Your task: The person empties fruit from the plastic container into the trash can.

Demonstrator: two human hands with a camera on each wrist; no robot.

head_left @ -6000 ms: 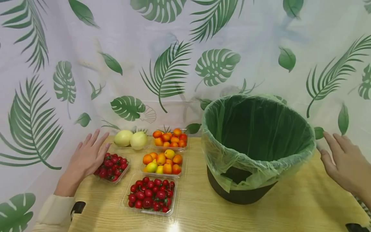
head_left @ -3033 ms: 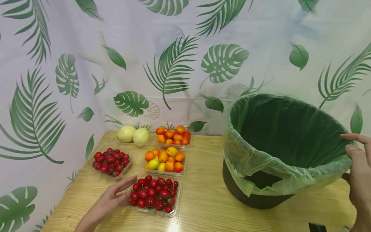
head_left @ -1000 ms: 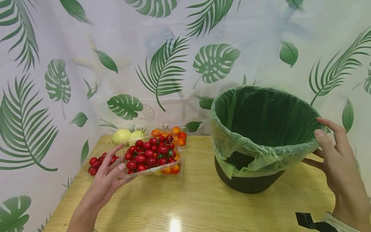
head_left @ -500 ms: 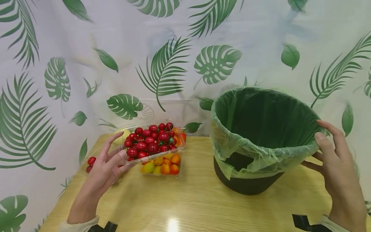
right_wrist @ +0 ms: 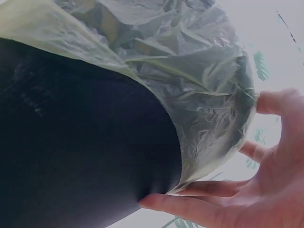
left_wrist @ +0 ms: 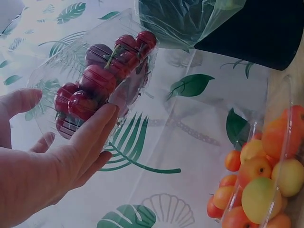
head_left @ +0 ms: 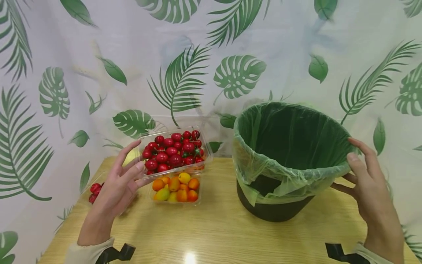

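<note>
My left hand [head_left: 113, 187] holds a clear plastic box of cherry-like red fruit [head_left: 207, 154] by its left end, raised and tilted. In the left wrist view, fingers lie under the box [left_wrist: 50, 71] and the thumb is at its side. My right hand [head_left: 372, 187] grips the right rim of a black trash bin [head_left: 273, 212], fingers spread around its edge. A translucent green liner [head_left: 244, 172] is folded over that rim. The right wrist view has fingertips against the liner [right_wrist: 209, 114] and the dark bin wall [right_wrist: 85, 142].
Below the raised box, a clear box of orange and yellow fruit [head_left: 176, 189] stands on the wooden table [head_left: 211, 234]. Another box of red fruit [head_left: 95, 190] is partly hidden behind my left hand. A leaf-patterned curtain [head_left: 188, 73] hangs behind the table and along the left side.
The box of red fruit was on the table at first; my left hand took hold of it and lifted it up and back. My right hand came to the bin's rim and stays there.
</note>
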